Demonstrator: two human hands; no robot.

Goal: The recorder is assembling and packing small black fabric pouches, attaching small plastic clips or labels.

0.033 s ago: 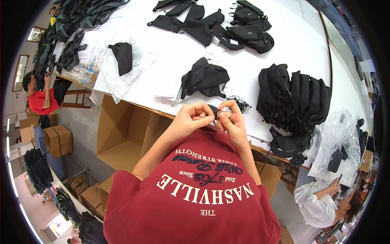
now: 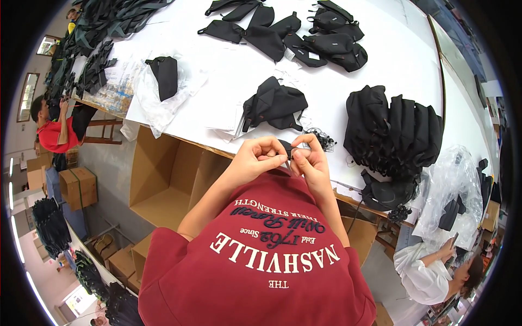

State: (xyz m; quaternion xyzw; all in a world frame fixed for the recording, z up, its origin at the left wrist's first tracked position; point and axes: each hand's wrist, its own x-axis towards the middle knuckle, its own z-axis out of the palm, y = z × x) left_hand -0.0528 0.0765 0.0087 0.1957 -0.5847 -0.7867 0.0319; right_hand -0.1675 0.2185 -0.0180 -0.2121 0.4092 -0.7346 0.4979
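Observation:
Close to the table's front edge, my left hand (image 2: 258,156) and my right hand (image 2: 310,161) meet fingertip to fingertip. Thumb and fingers of both pinch a small black piece (image 2: 286,146), flat like fabric or strap; its exact kind is hidden by the fingers. Just beyond my hands lies a black fabric pouch (image 2: 276,104), resting partly on white sheets (image 2: 225,133). Beside my right hand is a small heap of thin black cords (image 2: 322,139).
A row of stacked black pouches (image 2: 392,127) stands at the right. More black pouches (image 2: 334,43) lie at the back. One pouch (image 2: 165,77) rests on clear plastic (image 2: 144,100) at the left. Below the edge is an open cardboard box (image 2: 163,179). Other people sit at both sides.

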